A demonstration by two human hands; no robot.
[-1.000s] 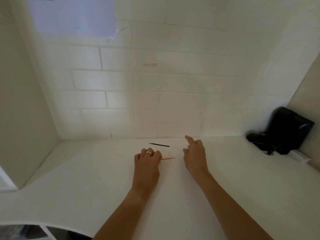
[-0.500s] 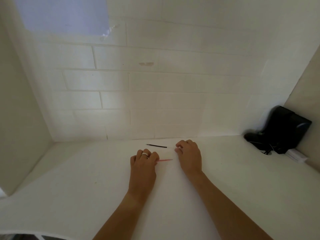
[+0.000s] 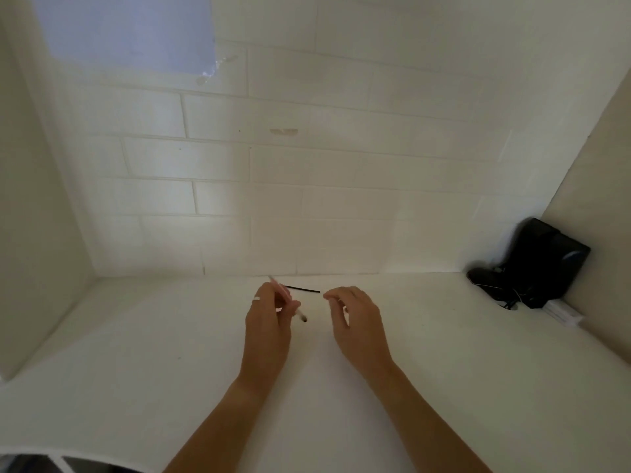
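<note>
My left hand [image 3: 269, 319], a ring on one finger, pinches a thin pink stick [image 3: 285, 295] that slants from upper left down to a pale, dark-tipped end near the white counter [image 3: 136, 353]. A thin black stick [image 3: 302, 290] lies flat on the counter just beyond both hands, close to the wall. My right hand [image 3: 355, 319] hovers to the right of the pink stick with its fingers loosely curled and nothing visible in them.
A black device with cables [image 3: 532, 264] stands in the back right corner beside a small white box [image 3: 563, 314]. White tiled wall [image 3: 307, 182] closes the back, side panels stand left and right, and a sheet of paper [image 3: 129, 32] hangs upper left.
The pink stick lay flat on the counter by my left hand; now that hand has lifted it at a slant. My right hand drew back to the right and opened a little.
</note>
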